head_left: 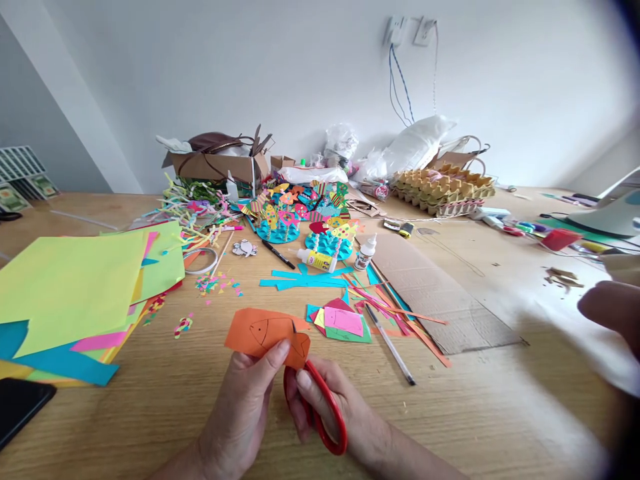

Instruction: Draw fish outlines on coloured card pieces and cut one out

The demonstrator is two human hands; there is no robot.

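An orange paper piece (pixel 245 330) with a fish drawn on it in black is pinched between the thumb and fingers of my left hand (pixel 250 393). My right hand (pixel 333 400) grips the red-handled scissors (pixel 334 417), with its fingers in the loops. The scissor blades are mostly hidden behind the orange paper, near the fish's tail. Just beyond my hands lies a small stack of coloured paper pieces, the top one a pink piece (pixel 343 321) with a faint drawing. A pen (pixel 390 343) rests to the right of the stack.
Coloured paper sheets (pixel 75 280) and a black phone (pixel 23 407) lie at the left. Further back are glue bottles (pixel 365 253), blue-based fish crafts (pixel 280 230) and egg trays (pixel 443 190). Cardboard (pixel 440 293) lies right of centre. Another person's hand (pixel 613 310) appears at the right edge.
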